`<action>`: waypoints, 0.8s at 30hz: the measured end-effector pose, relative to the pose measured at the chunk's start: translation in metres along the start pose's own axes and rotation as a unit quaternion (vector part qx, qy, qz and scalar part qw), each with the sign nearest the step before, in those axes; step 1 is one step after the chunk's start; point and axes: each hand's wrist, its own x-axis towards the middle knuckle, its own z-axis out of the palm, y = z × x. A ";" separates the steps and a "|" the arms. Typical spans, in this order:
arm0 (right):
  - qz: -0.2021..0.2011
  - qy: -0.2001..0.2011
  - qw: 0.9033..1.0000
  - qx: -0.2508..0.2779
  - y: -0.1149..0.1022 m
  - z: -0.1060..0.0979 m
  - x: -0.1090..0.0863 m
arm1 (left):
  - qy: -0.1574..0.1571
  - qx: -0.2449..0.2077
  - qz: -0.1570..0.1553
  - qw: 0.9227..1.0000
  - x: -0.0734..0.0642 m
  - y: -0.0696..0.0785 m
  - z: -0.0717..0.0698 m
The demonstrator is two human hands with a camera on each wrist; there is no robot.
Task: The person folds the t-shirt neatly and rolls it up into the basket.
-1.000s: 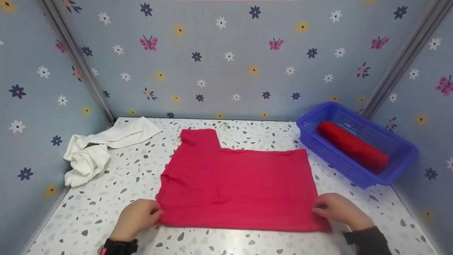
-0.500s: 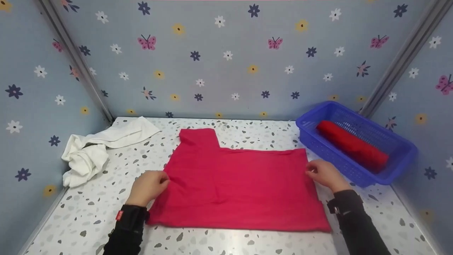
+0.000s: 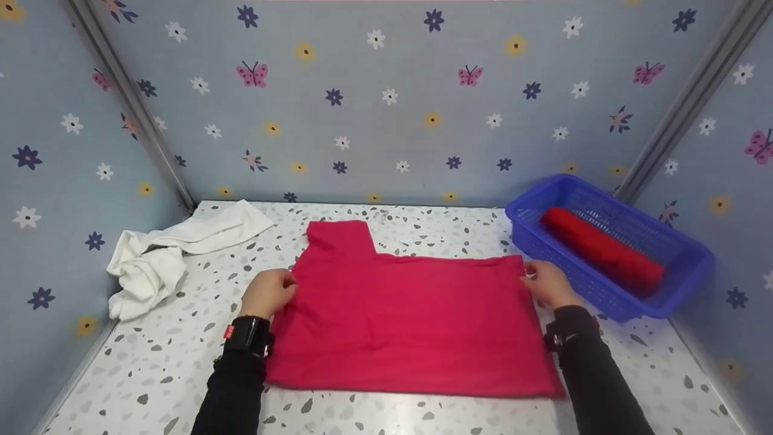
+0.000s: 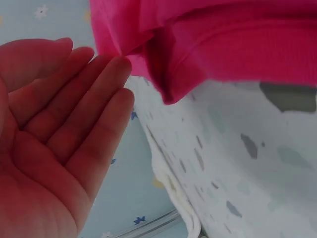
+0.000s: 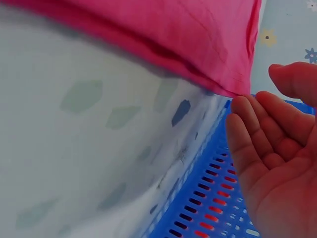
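A crimson short-sleeved T-shirt point(image 3: 423, 320), folded over lengthwise, lies flat on the speckled table with its sleeve point(image 3: 341, 235) at the far left. My left hand point(image 3: 267, 294) is at the neckline edge. The left wrist view shows that hand's fingers point(image 4: 94, 99) fairly straight, fingertips by a fold of the shirt, thumb apart. At the hem's far corner is my right hand point(image 3: 548, 285). In the right wrist view its fingertips point(image 5: 240, 106) meet or nearly meet the corner, loosely bent, with no cloth pinched between them and the thumb.
A blue plastic basket point(image 3: 682, 284) stands at the right, close to my right hand, with a rolled red cloth point(image 3: 604, 251) inside. Crumpled white cloth point(image 3: 151, 272) lies at the left. Flower-patterned panels point(image 3: 386, 121) enclose the speckled table point(image 3: 205, 326) at the back and sides.
Both hands have moved away from the shirt's near corners, along its left and right edges towards the far side. The shirt has hardly shifted.
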 end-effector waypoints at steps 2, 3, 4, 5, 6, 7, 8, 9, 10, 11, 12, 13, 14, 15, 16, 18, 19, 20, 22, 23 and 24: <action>0.014 -0.004 1.000 0.005 0.001 0.002 0.003 | 0.003 -0.005 -0.001 1.000 0.004 -0.001 0.004; 0.020 -0.007 1.000 0.007 0.001 0.002 0.005 | 0.006 -0.007 -0.001 1.000 0.006 -0.001 0.006; 0.025 -0.009 1.000 0.007 0.002 0.003 0.006 | 0.009 -0.008 -0.001 1.000 0.007 -0.002 0.008; 0.030 -0.011 0.999 0.008 0.002 0.003 0.008 | 0.013 -0.010 -0.002 1.000 0.009 -0.002 0.009; 0.037 -0.014 0.999 0.008 0.002 0.003 0.009 | 0.017 -0.010 -0.004 1.000 0.011 -0.001 0.010; 0.043 -0.017 0.999 0.009 0.002 0.004 0.010 | 0.022 -0.008 -0.007 1.000 0.012 -0.002 0.012; 0.047 -0.020 0.999 0.008 0.002 0.004 0.012 | 0.026 -0.008 -0.011 1.000 0.014 -0.002 0.013; 0.051 -0.022 0.998 0.006 0.001 0.004 0.013 | 0.029 -0.006 -0.014 0.999 0.016 -0.001 0.014; 0.053 -0.024 0.998 0.002 0.001 0.004 0.014 | 0.033 -0.005 -0.017 0.999 0.018 -0.001 0.015; 0.056 -0.026 0.998 0.002 0.001 0.003 0.015 | 0.037 -0.005 -0.020 0.999 0.020 -0.001 0.016; 0.058 -0.027 0.998 0.002 0.000 0.003 0.017 | 0.041 -0.005 -0.023 0.999 0.022 -0.001 0.016; 0.060 -0.028 0.998 0.005 0.000 0.004 0.018 | 0.044 -0.005 -0.027 0.999 0.024 -0.002 0.017; 0.059 -0.028 0.998 0.005 0.000 0.004 0.019 | 0.047 -0.005 -0.030 0.998 0.026 -0.002 0.018; 0.059 -0.028 0.998 0.008 -0.001 0.004 0.021 | 0.050 -0.005 -0.034 0.998 0.027 -0.003 0.018; 0.061 -0.030 0.998 0.012 -0.002 0.004 0.022 | 0.053 -0.005 -0.039 0.998 0.029 -0.004 0.019; 0.065 -0.032 0.997 0.020 -0.003 0.005 0.024 | 0.054 -0.007 -0.051 0.997 0.032 -0.006 0.019; 0.067 -0.032 0.997 0.023 -0.003 0.006 0.025 | 0.052 -0.010 -0.057 0.997 0.033 -0.007 0.019; 0.070 -0.032 0.997 0.026 -0.004 0.006 0.026 | 0.049 -0.013 -0.064 0.997 0.034 -0.008 0.019; 0.075 -0.032 0.996 0.030 -0.005 0.008 0.028 | 0.043 -0.024 -0.081 0.996 0.036 -0.010 0.018; 0.073 -0.031 0.996 0.030 -0.005 0.008 0.028 | 0.039 -0.031 -0.088 0.995 0.037 -0.010 0.018; 0.072 -0.029 0.996 0.031 -0.005 0.009 0.029 | 0.036 -0.037 -0.095 0.994 0.038 -0.011 0.018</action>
